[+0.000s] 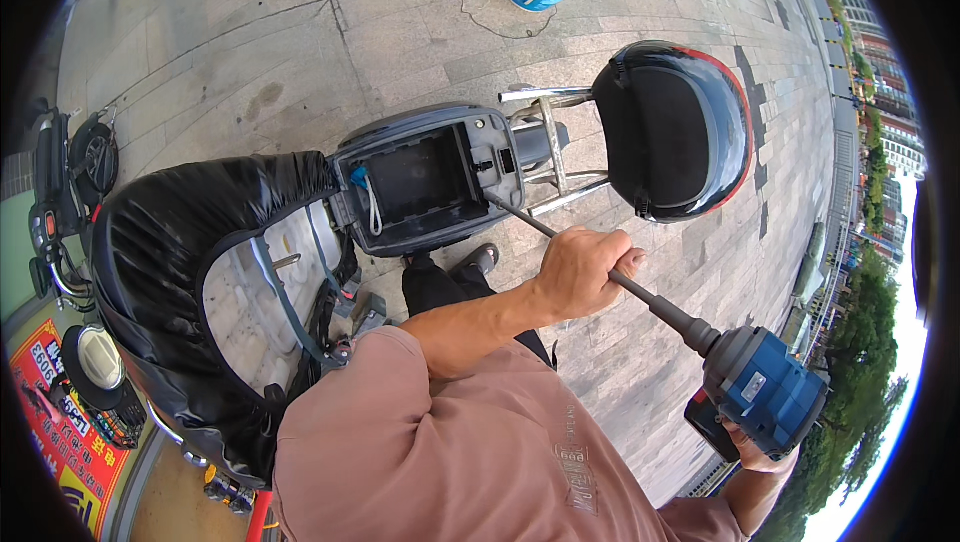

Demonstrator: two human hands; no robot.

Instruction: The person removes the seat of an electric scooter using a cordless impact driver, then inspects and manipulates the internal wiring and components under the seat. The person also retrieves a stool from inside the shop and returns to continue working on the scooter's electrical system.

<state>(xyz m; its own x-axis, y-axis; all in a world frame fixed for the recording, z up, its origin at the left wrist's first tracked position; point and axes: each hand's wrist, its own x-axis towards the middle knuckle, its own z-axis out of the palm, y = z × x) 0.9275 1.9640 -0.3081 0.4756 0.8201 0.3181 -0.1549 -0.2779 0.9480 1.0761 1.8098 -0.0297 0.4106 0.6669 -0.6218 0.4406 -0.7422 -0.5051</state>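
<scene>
I saw the left hand point(588, 274) gripping the shaft point(665, 310) mid-frame, right hand point(762, 454) the drill point(765, 390). One wobble could've skidded the tip point(496, 200) off the bin point(420, 187), tbh.

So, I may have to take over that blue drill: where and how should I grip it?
Probably at the end away from the bar, coming from the picture's lower right, where the right hand has the drill. That end is thick, while the long thin bar points toward the open storage box. The left hand wraps the bar partway along, a likely second support.
</scene>
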